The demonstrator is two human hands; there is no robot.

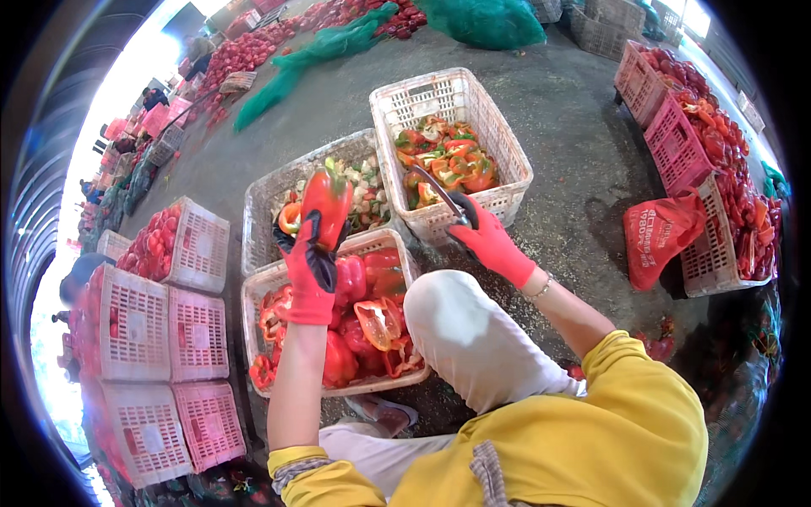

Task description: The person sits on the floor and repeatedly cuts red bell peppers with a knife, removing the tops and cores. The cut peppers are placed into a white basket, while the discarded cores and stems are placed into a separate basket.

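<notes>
My left hand (310, 272), in a red glove with a dark palm, grips a red bell pepper (327, 206) upright with its green stem on top. Below it stands a plastic crate of whole and cut red peppers (358, 329). My right hand (485, 237), gloved alike, holds a curved-blade knife (439, 192) by its handle. The blade points up and left over the rim of a white crate (513, 165) with cut pepper pieces (450, 158) in it. Another crate (266, 196), behind my left hand, contains pale cores and trimmings (367, 184).
Stacked crates of red peppers (136, 323) stand at left. More full crates (681, 142) line the right side, beside a red printed bag (662, 237). Green netting (317, 57) and a pepper heap (247, 57) lie farther back on the concrete floor. People (154, 98) are at far left.
</notes>
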